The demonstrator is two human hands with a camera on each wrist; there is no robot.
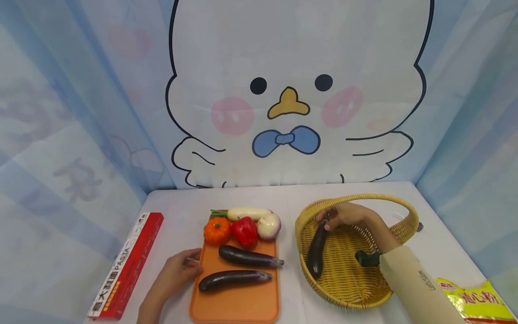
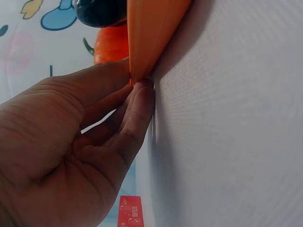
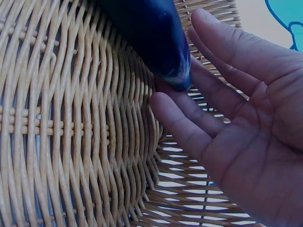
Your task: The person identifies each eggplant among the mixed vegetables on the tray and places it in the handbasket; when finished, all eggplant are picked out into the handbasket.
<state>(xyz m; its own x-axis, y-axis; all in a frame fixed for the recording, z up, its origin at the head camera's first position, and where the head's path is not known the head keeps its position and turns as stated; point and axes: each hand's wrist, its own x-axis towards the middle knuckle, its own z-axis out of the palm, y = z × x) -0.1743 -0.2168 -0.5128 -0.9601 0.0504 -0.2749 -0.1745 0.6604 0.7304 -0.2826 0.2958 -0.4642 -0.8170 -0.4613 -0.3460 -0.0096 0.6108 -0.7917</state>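
Observation:
My left hand (image 1: 178, 273) pinches the left rim of an orange tray (image 1: 236, 308) between thumb and fingers; the left wrist view shows the tray's edge between them. Two dark purple eggplants lie across the tray, an upper eggplant (image 1: 248, 257) and a lower eggplant (image 1: 232, 280). Inside the wicker basket (image 1: 344, 288), another eggplant (image 1: 317, 252) leans along the left wall, stem end up. My right hand (image 1: 344, 215) reaches in over the far rim, at that stem end. In the right wrist view its fingers are extended beside the eggplant's tip, the thumb apart.
At the tray's far end sit a white radish (image 1: 248, 213), an orange pumpkin (image 1: 217, 230), a red bell pepper (image 1: 245, 232) and a white-purple turnip (image 1: 269, 226). A red pasta box (image 1: 127, 265) lies left, a yellow packet (image 1: 477, 299) right. The basket's handle arches behind my right arm.

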